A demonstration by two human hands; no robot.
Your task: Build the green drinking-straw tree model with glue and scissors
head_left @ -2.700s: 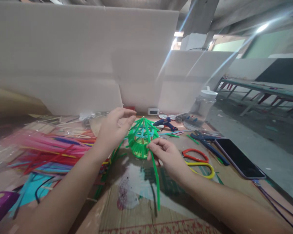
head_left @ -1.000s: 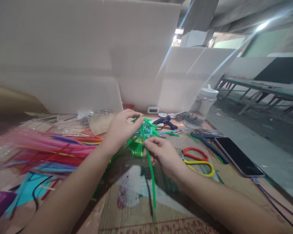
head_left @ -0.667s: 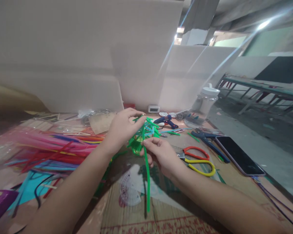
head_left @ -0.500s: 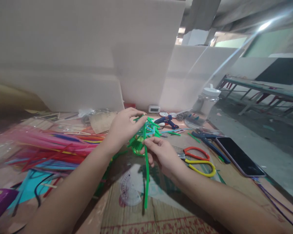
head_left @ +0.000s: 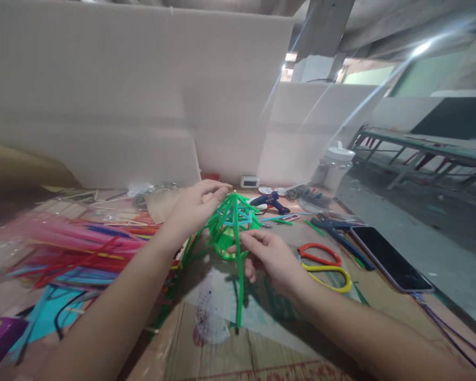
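A small umbrella-like frame (head_left: 224,218) of green and light blue pipe cleaners stands at the middle of the table, a thin stick tip showing at its peak. From that peak a long green pipe cleaner (head_left: 240,296) runs down toward me. My right hand (head_left: 264,251) has its thumb and finger closed about this pipe cleaner just below the frame. At the frame's upper left, my left hand (head_left: 202,203) is closed, its fingertips together beside the peak. Whatever those tips hold is hidden. Beneath the hanging end lies a clear protractor (head_left: 212,317).
Pliers with red and yellow handles (head_left: 327,267), a blue-handled tool (head_left: 349,246) and a phone (head_left: 391,259) lie at right. Behind are a glue gun (head_left: 270,201) and a clear bottle (head_left: 329,177). Bundled coloured pipe cleaners (head_left: 83,243) cover the left; a white board (head_left: 135,95) stands behind.
My left hand has moved slightly left off the peak, uncovering the top of the frame. The right hand stays at the green pipe cleaner. The view has tilted a little.
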